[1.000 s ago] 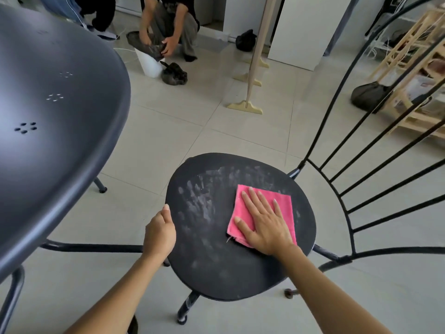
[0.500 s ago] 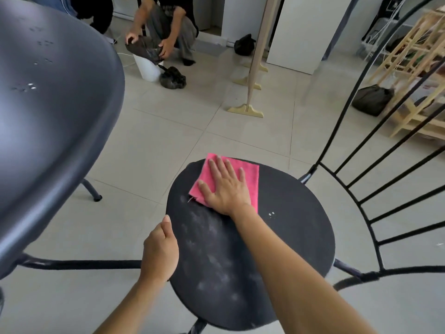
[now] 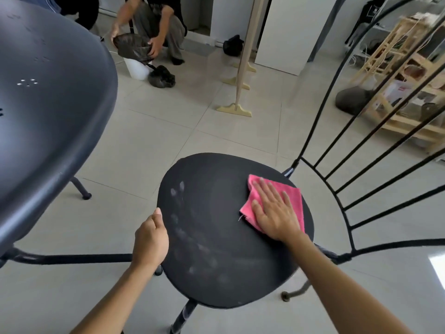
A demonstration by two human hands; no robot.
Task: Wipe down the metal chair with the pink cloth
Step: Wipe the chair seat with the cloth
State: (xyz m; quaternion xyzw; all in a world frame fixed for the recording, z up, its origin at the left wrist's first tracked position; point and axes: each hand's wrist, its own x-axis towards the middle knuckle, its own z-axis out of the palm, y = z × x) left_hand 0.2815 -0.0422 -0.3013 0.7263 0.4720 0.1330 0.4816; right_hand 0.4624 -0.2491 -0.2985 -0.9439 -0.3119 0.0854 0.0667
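Nearest the camera, the left hand (image 3: pixel 150 239) grips the left rim of the chair (image 3: pixel 216 273), its fingers curled over the edge and its thumb up, just where it was a second ago; it looks to be steadying the chair while the other hand works. On the right side of the round black seat, the right hand (image 3: pixel 277 213) lies flat with its fingers straight and spread, pressing the cloth (image 3: pixel 292 198) down on the metal rather than clutching it. Half a second ago that hand and the pink cloth were at the far left of the seat, and a second ago near the right; the stroke has swung out and come back toward the backrest. The pale dusty film has thinned over the far part of the seat. Smudges remain along the near left, beside the steadying hand, so the seat seems only partly wiped. The thin black bars of the backrest (image 3: pixel 361 165), rising to the right, probably still need wiping. Farther off, a person (image 3: pixel 156 22) crouches on the tiled floor with a dark bag over a white bucket.
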